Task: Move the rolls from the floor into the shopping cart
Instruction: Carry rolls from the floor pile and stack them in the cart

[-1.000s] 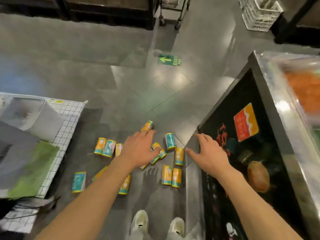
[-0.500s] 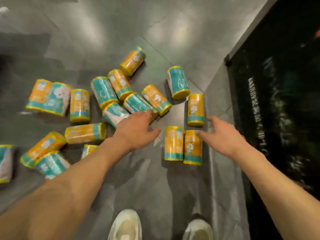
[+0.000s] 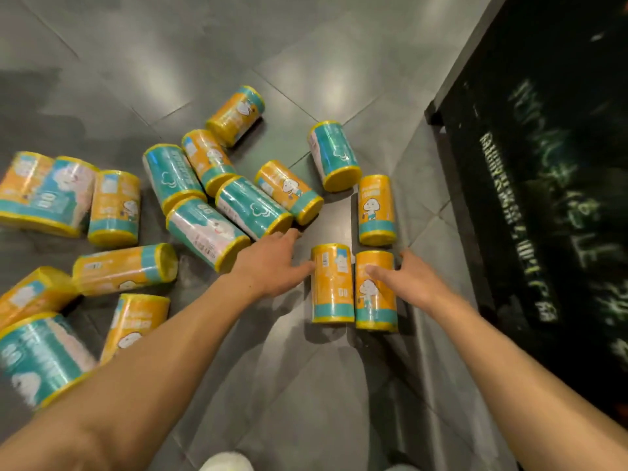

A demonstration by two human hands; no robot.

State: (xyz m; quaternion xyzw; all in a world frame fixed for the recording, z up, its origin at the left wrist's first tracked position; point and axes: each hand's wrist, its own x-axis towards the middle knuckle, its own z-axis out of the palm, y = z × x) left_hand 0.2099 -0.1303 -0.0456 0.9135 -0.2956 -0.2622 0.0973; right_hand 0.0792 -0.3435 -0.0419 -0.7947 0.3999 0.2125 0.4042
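Both bare arms reach down over a grey tiled floor (image 3: 306, 56) strewn with wrapped rolls in orange, teal and yellow. Two orange rolls lie side by side, touching, just right of centre: the left orange roll (image 3: 332, 283) and the right orange roll (image 3: 375, 294). The left hand (image 3: 272, 263) has its fingers spread and relaxed — the thumb tip touches the left orange roll's side, while the fingertips reach toward 12 o'clock, up to the end of a teal roll (image 3: 253, 207). It grasps nothing. The right hand (image 3: 413, 280) straddles the right orange roll, index finger laid across its top and thumb out at its 3 o'clock side; fingers are extended, not yet wrapped round it.

At 12 o'clock from that pair an upright-lying orange roll (image 3: 376, 209) sits apart, and further up a teal one (image 3: 334, 154). The main heap spreads toward 9 and 10 o'clock, more rolls running to the frame's left edge — all on the floor. No shopping cart is in view. A black display panel (image 3: 543, 164) with blurred pale lettering fills the 3 o'clock side. A white shoe toe (image 3: 226, 464) shows at 6 o'clock.
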